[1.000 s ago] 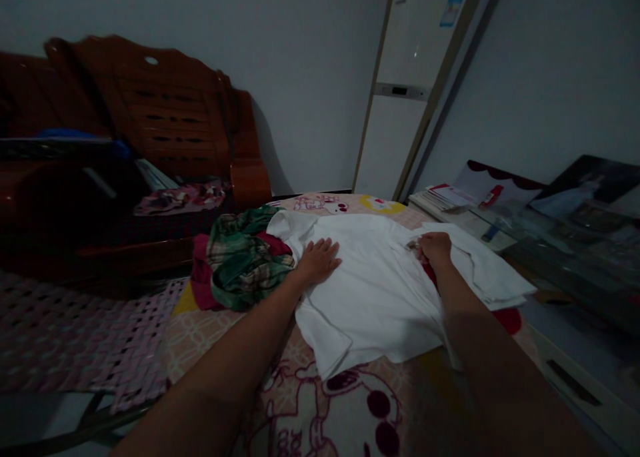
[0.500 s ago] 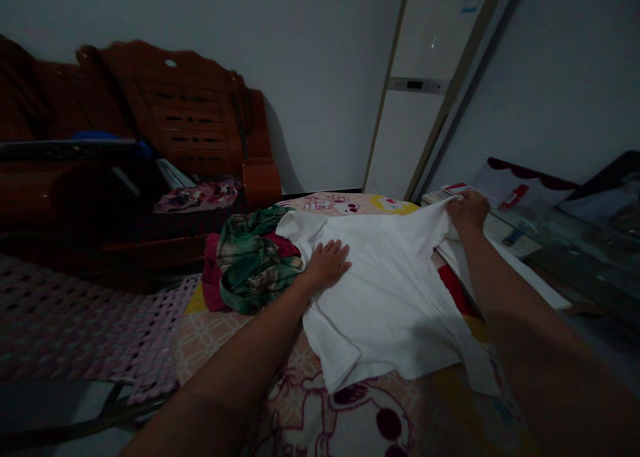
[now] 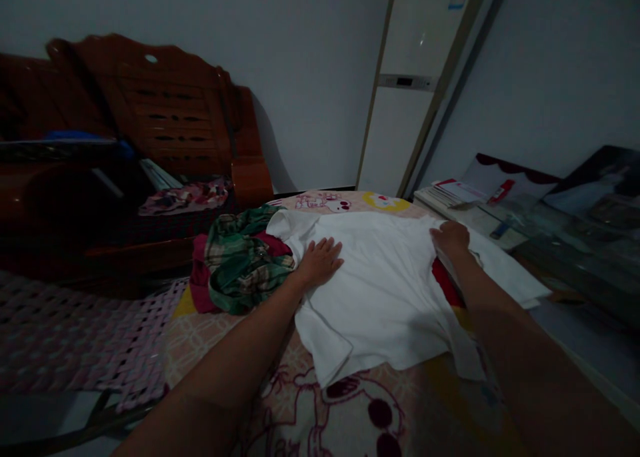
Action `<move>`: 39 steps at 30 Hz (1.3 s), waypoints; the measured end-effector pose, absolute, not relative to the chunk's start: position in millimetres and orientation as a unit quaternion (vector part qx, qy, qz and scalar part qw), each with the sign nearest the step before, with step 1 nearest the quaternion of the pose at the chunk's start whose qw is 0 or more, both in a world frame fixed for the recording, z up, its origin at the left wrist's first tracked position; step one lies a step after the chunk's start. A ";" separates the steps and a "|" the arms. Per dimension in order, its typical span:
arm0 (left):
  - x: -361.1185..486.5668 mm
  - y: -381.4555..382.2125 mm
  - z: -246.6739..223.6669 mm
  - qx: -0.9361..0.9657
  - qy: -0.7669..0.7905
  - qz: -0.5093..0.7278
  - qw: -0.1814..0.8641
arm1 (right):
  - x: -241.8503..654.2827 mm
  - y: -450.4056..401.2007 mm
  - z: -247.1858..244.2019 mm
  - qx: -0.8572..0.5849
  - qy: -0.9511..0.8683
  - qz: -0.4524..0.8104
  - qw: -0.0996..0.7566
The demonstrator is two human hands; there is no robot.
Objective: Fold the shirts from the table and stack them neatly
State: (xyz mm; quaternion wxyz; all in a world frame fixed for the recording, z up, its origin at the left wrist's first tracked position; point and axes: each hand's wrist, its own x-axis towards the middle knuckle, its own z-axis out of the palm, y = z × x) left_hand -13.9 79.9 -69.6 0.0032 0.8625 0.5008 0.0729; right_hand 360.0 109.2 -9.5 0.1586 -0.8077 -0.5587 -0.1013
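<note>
A white shirt (image 3: 375, 290) lies spread over a patterned cloth (image 3: 200, 340) with cartoon figures. My left hand (image 3: 321, 262) rests flat on the shirt's upper left part, its fingers apart. At the shirt's right side, my right hand (image 3: 451, 238) is closed on the white fabric near a corner. A green plaid garment (image 3: 245, 264) with dark pink cloth (image 3: 200, 277) lies bunched just left of the shirt. Some red cloth (image 3: 447, 282) shows below my right hand.
A wooden bench (image 3: 170, 110) holding a floral cloth (image 3: 187, 197) stands at the back left. A woven pink seat (image 3: 85, 337) is at the left. On the right are a glass-topped surface (image 3: 560, 244) and stacked papers (image 3: 445, 194). Behind stands a tall white cabinet-like unit (image 3: 395, 130).
My right hand has come down and slightly inward with the shirt's edge, which now lies lower. My left hand stays on the shirt. The whole view has shifted a little.
</note>
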 end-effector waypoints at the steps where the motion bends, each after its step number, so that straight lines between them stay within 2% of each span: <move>1: -13.9 80.1 -70.0 0.863 0.500 0.075 0.002 | 356.5 105.9 -13.9 -0.806 -0.563 -0.115 0.138; 4: -14.0 80.4 -70.7 0.864 0.496 0.086 0.000 | 346.8 101.6 -24.2 -0.774 -0.601 -0.159 0.120; 7: -14.2 80.1 -70.2 0.863 0.498 0.089 0.006 | 343.0 104.7 -26.6 -0.750 -0.625 -0.164 0.142; 12: -14.4 79.1 -68.8 0.865 0.496 0.077 0.009 | 354.4 114.2 -12.3 -0.797 -0.533 -0.167 0.230; 16: -15.1 80.7 -70.6 0.866 0.493 0.080 0.009 | 359.2 108.9 -2.5 -0.826 -0.497 -0.152 0.218; 21: -16.5 86.0 -72.4 0.866 0.490 0.095 0.019 | 325.6 73.8 -1.4 -0.763 -0.615 -0.106 0.168; 27: -18.8 84.1 -64.8 0.870 0.485 0.078 0.041 | 251.2 -9.8 -11.8 -0.595 -0.782 0.024 0.186; 30: -23.1 76.8 -53.6 0.877 0.467 0.082 0.080 | 222.0 -52.3 -13.9 -0.536 -0.816 0.100 0.191; 35: -37.6 45.2 -25.9 0.884 0.435 0.103 0.134 | 201.4 -97.7 -12.6 -0.541 -0.806 0.148 0.189; 39: -46.6 4.7 -14.2 0.871 0.380 0.154 0.271 | 201.8 -113.3 -20.6 -0.527 -0.816 0.153 0.186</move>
